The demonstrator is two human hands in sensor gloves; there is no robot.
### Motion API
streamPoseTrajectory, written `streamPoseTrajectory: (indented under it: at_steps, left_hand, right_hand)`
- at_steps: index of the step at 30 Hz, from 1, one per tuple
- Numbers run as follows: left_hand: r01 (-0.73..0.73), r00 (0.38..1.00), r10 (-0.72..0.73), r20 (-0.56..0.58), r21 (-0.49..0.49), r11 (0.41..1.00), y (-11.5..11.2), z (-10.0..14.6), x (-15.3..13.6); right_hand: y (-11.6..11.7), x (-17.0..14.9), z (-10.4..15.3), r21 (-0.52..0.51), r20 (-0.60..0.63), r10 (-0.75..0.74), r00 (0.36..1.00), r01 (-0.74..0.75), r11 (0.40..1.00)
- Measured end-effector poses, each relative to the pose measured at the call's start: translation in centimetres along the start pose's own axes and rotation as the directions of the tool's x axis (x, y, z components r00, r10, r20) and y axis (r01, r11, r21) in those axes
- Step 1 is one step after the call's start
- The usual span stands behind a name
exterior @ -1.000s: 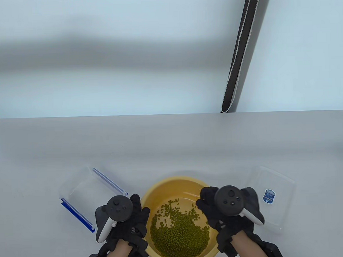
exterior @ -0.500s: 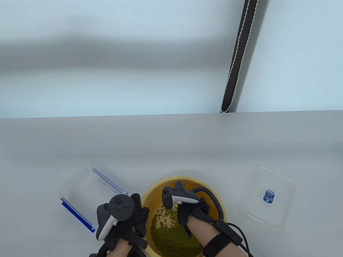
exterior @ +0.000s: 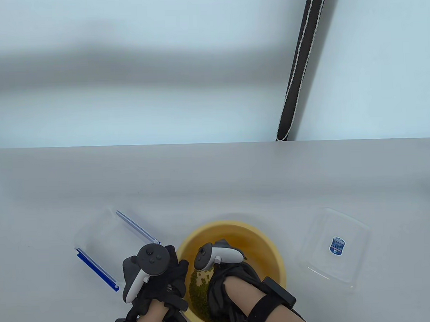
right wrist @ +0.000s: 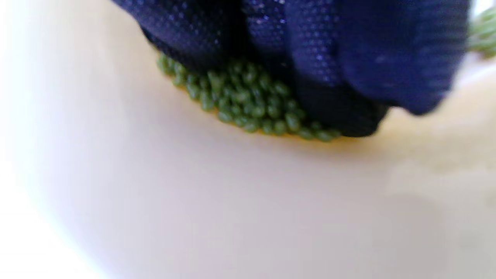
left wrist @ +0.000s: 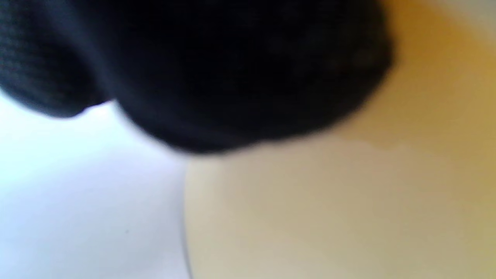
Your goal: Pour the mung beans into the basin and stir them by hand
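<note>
The yellow basin (exterior: 274, 250) stands at the table's near edge with green mung beans (exterior: 198, 279) in its bottom. My right hand (exterior: 221, 285) reaches down inside it, palm toward the beans, its tracker tipped to the left. In the right wrist view its fingers (right wrist: 317, 50) press into the beans (right wrist: 248, 100) against the basin's pale wall (right wrist: 232, 193). My left hand (exterior: 169, 271) holds the basin's left rim. In the left wrist view the glove (left wrist: 232, 69) is a dark blur lying against the basin's outer wall (left wrist: 348, 193).
A clear plastic piece with blue clips (exterior: 101, 239) lies left of the basin. On the right sits a clear plastic box with a blue label (exterior: 336, 246). A black strap (exterior: 296, 66) hangs beyond the table's far edge.
My right hand left the basin's right rim, dipped into the basin and swept left through the beans. The left hand stayed on the left rim.
</note>
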State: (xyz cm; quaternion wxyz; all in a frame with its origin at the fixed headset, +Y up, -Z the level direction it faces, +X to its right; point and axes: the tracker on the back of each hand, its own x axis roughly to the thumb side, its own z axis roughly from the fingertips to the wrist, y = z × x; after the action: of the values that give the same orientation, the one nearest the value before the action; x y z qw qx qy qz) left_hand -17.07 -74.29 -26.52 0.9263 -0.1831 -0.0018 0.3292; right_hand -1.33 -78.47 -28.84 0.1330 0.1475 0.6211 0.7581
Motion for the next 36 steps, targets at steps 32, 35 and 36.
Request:
streamPoseTrajectory:
  at_steps: [32,35,36]
  left_hand:
    - [-0.013,1.000,0.013,0.002,-0.006,1.000,-0.1,0.1,0.0]
    - [-0.022,1.000,0.022,0.004,-0.008,1.000,-0.1,0.1,0.0]
    - [-0.023,1.000,0.023,0.005,-0.009,1.000,-0.1,0.2,0.0]
  right_hand:
    - [-0.7,0.0,-0.2,0.002,0.053,-0.151,0.987,0.151,0.989]
    - [-3.0,0.3,0.1,-0.109,0.150,-0.207,0.967,0.224,0.968]
    - [-3.7,0.0,0.2,-0.156,0.151,-0.219,0.964,0.242,0.958]
